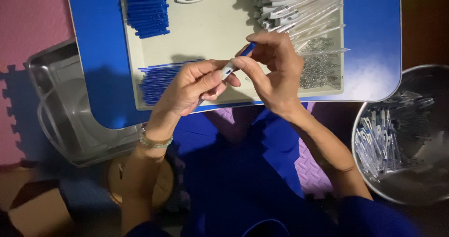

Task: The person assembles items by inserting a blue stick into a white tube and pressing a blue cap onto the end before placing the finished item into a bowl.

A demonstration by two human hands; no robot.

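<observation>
Both hands meet over the front of a cream tray that lies on a blue lap table. My left hand pinches the white end of a pen, and my right hand holds its blue end between thumb and fingers. A pile of thin blue refills lies just left of my left hand. Clear pen barrels with white clips are heaped at the tray's far right, and small metal springs are scattered beside my right hand.
A stack of blue parts sits at the tray's far left. A metal bowl with assembled pens stands on the floor at right. An empty metal tray lies at left on pink foam mats.
</observation>
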